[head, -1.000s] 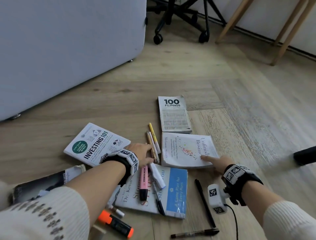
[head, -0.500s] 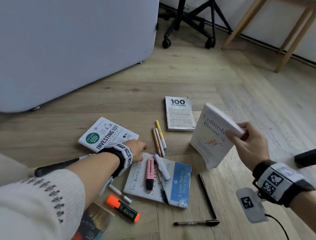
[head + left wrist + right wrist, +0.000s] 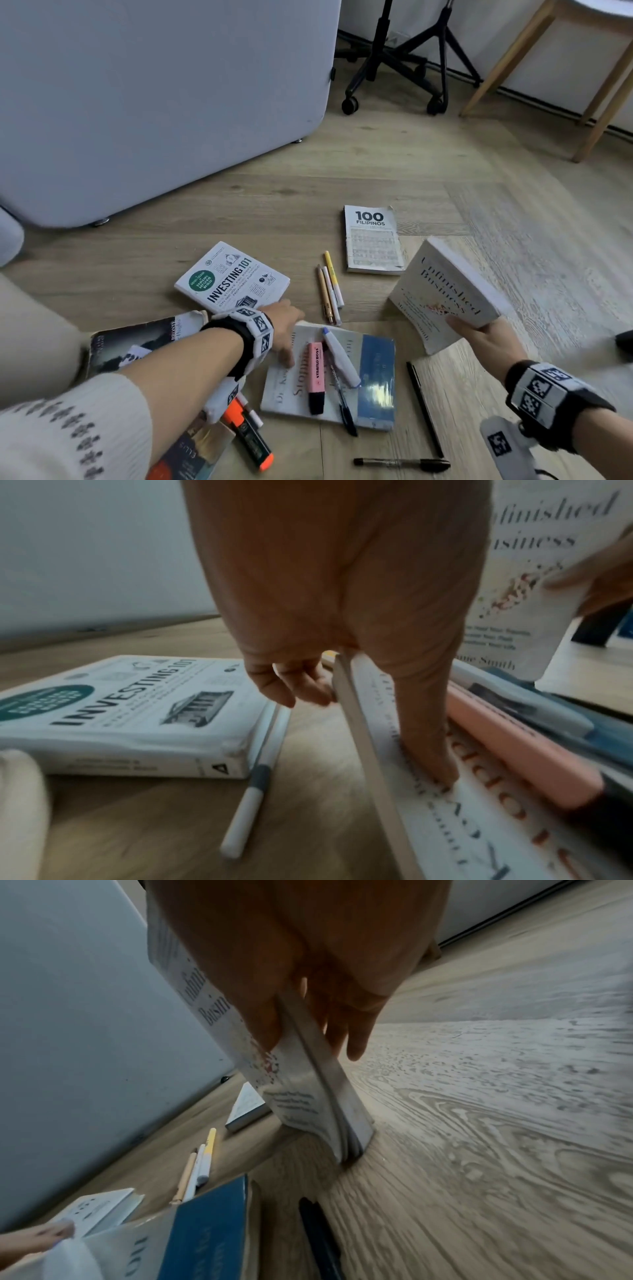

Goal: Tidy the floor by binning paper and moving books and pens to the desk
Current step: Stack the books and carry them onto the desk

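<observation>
Right hand point(image 3: 486, 337): grips white book "Unfinished Business" point(image 3: 445, 291), thumb on cover, fingers behind, held tilted above wooden floor point(image 3: 513, 212)
Left hand point(image 3: 284, 329): thumb on cover, fingers curled under edge of white-and-blue book point(image 3: 376, 370), which carries pink highlighter point(image 3: 315, 373), white marker point(image 3: 340, 356), dark pen point(image 3: 344, 401)
On floor: "Investing 101" point(image 3: 233, 277); "100 Filipinos" point(image 3: 373, 240); 3 pens point(image 3: 329, 287) between them
</observation>
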